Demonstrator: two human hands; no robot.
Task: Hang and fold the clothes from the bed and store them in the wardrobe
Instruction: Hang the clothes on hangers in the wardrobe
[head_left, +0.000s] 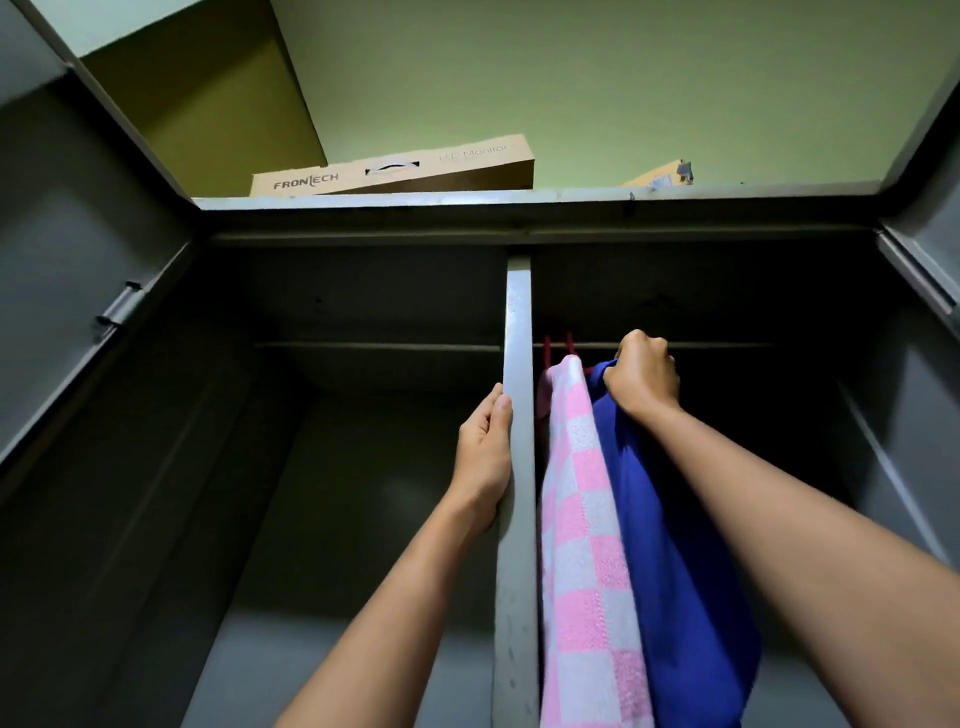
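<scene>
Fingers (647, 344) of the right hand (644, 379) curl tight round the top of the blue garment (670, 545); any hanger inside the fist is hidden. The rail (727, 344) runs left-right just above and behind the knuckles, in the right 1 of 2 compartments. The garment hangs straight down, touching the pink towel (582, 545) on its left. The left hand (485, 452) grips the divider (517, 597), farther from the rail. Likely next step: hook it over the rail.

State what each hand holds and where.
Left hand grips the divider at its front edge. Right hand grips the blue garment at its top.
</scene>
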